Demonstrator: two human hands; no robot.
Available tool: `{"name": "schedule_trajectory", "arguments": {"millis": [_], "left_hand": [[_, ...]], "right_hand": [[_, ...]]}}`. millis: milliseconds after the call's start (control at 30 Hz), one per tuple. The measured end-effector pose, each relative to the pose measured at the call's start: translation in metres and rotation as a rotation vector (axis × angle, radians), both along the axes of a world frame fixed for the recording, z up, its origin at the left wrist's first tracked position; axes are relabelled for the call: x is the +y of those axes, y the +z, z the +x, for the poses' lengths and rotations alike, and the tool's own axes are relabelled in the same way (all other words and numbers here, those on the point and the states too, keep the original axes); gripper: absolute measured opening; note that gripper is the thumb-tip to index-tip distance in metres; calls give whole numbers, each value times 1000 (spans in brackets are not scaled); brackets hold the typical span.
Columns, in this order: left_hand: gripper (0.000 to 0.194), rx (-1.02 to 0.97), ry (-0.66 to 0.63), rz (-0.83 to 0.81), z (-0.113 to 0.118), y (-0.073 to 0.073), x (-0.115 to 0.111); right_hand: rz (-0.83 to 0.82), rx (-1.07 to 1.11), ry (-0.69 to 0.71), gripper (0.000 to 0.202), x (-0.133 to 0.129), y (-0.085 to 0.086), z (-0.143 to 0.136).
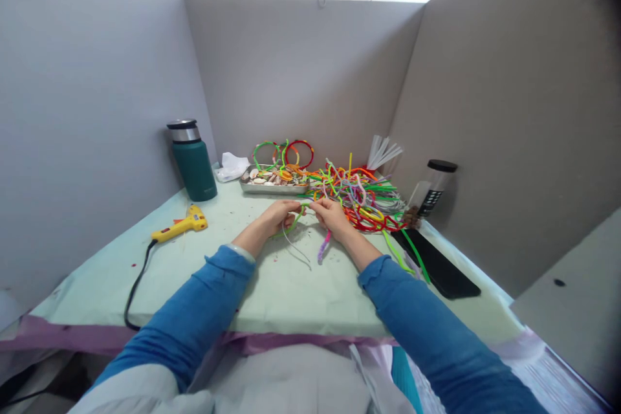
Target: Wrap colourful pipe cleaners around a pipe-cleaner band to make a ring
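Observation:
Over the middle of the table, my left hand (281, 215) pinches a green pipe cleaner (294, 225), which curves down below the fingers. My right hand (330, 213) is closed on the same green strand, close beside the left fingertips. A thin grey wire-like strand (297, 251) hangs or lies under my left hand; I cannot tell which. Below my right hand a pink and purple pipe cleaner (323, 249) shows, its upper end hidden behind the hand. Just behind the hands lies a tangled heap of coloured pipe cleaners (361, 191).
A metal tray (274, 189) holds shells, with coloured rings (303, 154) behind it. At left are a yellow glue gun (180, 226) with a black cord and a green bottle (194, 162). A clear jar (433, 189) and a black flat slab (441, 268) lie right. Grey panels surround the table.

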State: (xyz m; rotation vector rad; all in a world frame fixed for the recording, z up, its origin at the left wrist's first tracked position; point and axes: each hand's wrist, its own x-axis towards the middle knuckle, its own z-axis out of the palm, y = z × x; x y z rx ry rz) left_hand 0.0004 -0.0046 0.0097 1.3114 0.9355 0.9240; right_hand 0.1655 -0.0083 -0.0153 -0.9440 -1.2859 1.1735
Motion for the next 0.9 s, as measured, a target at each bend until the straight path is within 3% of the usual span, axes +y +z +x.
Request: {"name": "schedule_trajectory", "arguments": {"millis": [200, 367, 433, 767, 900], "left_hand": [[18, 366, 60, 265, 1, -3, 1], [19, 603, 218, 685, -1, -7, 5], [18, 629, 230, 767, -1, -7, 5], [13, 594, 249, 702, -1, -1, -1], [22, 527, 243, 551, -2, 1, 0]], "right_hand": [[-5, -11, -1, 30, 2, -2, 0], [-21, -30, 3, 30, -2, 1, -2], [-21, -36, 0, 30, -2, 2, -2], [-13, -57, 13, 30, -3, 2, -3], [7, -67, 22, 28, -4, 3, -3]]}}
